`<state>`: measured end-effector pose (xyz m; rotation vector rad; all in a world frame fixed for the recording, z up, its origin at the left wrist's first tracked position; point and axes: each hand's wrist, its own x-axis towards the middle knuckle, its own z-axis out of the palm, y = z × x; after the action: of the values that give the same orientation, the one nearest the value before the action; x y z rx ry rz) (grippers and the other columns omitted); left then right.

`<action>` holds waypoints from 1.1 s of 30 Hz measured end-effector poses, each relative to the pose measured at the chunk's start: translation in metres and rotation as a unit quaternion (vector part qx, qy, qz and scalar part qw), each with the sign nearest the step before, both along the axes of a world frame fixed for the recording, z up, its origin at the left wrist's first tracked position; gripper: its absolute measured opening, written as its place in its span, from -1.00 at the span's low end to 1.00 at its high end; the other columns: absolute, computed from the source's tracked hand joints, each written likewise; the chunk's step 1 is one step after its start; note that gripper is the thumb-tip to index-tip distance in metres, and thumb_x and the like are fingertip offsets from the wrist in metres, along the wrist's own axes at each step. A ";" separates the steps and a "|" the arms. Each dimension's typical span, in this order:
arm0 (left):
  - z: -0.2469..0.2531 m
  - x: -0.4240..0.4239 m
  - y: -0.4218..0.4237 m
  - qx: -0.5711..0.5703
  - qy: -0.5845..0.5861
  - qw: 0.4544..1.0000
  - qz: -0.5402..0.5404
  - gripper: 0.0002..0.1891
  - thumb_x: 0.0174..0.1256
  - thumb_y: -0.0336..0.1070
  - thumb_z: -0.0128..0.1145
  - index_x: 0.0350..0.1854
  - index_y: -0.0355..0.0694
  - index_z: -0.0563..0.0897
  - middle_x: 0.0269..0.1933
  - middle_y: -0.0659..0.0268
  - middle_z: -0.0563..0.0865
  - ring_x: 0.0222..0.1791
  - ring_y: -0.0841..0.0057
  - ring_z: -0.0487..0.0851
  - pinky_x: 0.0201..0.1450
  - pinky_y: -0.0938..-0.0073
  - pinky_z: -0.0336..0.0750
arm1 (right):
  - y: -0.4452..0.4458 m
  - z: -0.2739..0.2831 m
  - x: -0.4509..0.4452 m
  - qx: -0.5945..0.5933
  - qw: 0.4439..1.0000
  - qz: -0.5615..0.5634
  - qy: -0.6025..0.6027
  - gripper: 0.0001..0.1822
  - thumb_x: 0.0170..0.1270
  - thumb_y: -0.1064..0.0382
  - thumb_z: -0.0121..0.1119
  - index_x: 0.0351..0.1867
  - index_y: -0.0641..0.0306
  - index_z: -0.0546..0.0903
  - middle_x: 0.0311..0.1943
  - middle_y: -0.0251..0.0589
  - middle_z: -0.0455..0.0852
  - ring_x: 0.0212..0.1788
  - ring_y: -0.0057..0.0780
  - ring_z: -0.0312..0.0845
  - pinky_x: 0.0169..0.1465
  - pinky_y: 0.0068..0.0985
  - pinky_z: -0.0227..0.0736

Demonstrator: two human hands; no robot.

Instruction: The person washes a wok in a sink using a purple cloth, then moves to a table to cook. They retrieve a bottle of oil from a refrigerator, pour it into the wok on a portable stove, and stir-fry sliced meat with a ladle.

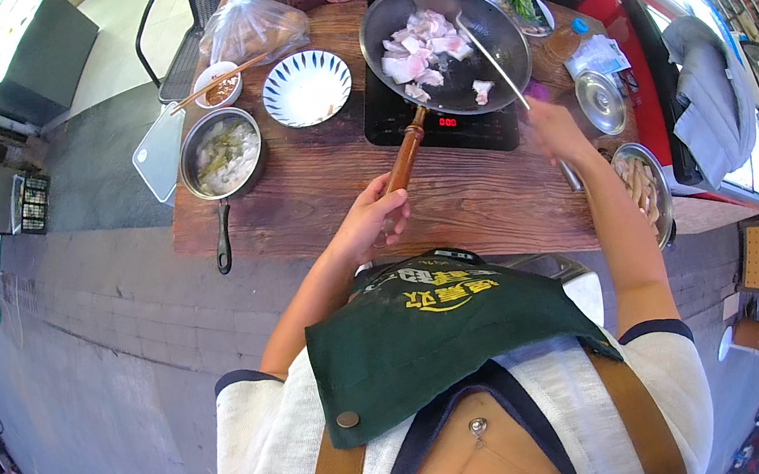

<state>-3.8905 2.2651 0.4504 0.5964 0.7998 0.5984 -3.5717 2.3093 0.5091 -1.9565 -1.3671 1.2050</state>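
My left hand [376, 216] grips the end of the brown wooden handle [407, 153] of a dark wok [457, 96]. Inside the wok lie pale pink slices of raw-looking meat [420, 49], mostly bunched at its upper left, with one piece [483, 91] apart near the lower right rim. My right hand [553, 129] is closed around a long metal cooking utensil [495, 63]. Its shaft crosses the wok's right rim, and its rounded head [436, 1] rests among or just above the meat. Under the wok is a black induction cooktop [483, 134] with a lit red display.
Left of the cooktop are a patterned plate [308, 91], a saucepan [223, 159] with food in liquid, a sauce bowl [219, 87] bearing chopsticks [198, 95] and a tied plastic bag [260, 19]. Rightward stand a plate of greens [522, 6], a metal lid [601, 102] and a metal bowl [661, 190].
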 end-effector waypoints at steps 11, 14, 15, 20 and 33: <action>-0.048 -0.025 0.026 0.078 0.032 0.996 -0.038 -0.47 0.31 -0.08 0.03 0.24 -0.20 0.27 -0.34 0.33 0.56 -0.42 0.58 0.55 -0.45 0.56 0.47 | -0.090 0.076 0.021 -0.150 0.982 0.008 0.116 -0.52 0.39 0.24 -0.18 0.35 0.09 0.21 -0.70 -0.45 0.33 -0.81 -0.75 0.17 -0.77 -0.73 0.13; -0.064 -0.051 0.071 0.048 0.109 0.976 0.184 -0.62 0.28 -0.07 0.02 -0.03 -0.26 0.37 -0.20 0.11 0.60 -0.23 0.38 0.60 -0.11 0.35 0.54 | -0.092 0.060 0.023 -0.144 0.984 -0.018 0.108 -0.52 0.39 0.23 -0.16 0.35 0.08 0.21 -0.69 -0.46 0.33 -0.79 -0.74 0.18 -0.77 -0.72 0.14; -0.085 -0.065 0.094 -0.063 0.091 0.964 0.240 -0.56 0.25 -0.14 0.01 0.07 -0.29 0.30 -0.09 -0.04 0.54 -0.13 0.28 0.58 -0.02 0.30 0.52 | -0.091 0.057 0.021 -0.134 0.986 -0.023 0.100 -0.52 0.40 0.23 -0.16 0.35 0.07 0.22 -0.69 -0.46 0.33 -0.79 -0.74 0.18 -0.77 -0.72 0.14; -0.128 -0.096 0.175 -0.121 0.021 0.920 0.373 -0.52 0.27 -0.31 -0.15 0.21 -0.38 0.14 0.13 -0.22 0.34 0.15 -0.04 0.37 0.20 0.03 0.36 | -0.093 0.042 0.008 -0.013 1.000 -0.001 0.028 -0.49 0.30 0.33 -0.02 0.30 0.06 0.31 -0.63 -0.44 0.43 -0.72 -0.75 0.27 -0.69 -0.73 0.23; -0.086 -0.079 0.180 0.037 -0.027 0.931 0.362 -0.37 -0.09 -0.70 -0.24 0.13 -0.18 0.05 0.16 -0.01 0.26 0.13 -0.06 0.39 0.01 -0.24 0.48 | -0.119 -0.040 -0.002 0.133 0.984 -0.103 0.049 -0.39 0.09 0.50 0.12 0.26 0.13 0.38 -0.49 -0.49 0.47 -0.62 -0.79 0.30 -0.56 -0.76 0.26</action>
<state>-3.9692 2.4447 0.3645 0.3341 0.9457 1.3214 -3.5738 2.1903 0.4690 -1.7765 -1.1760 0.9550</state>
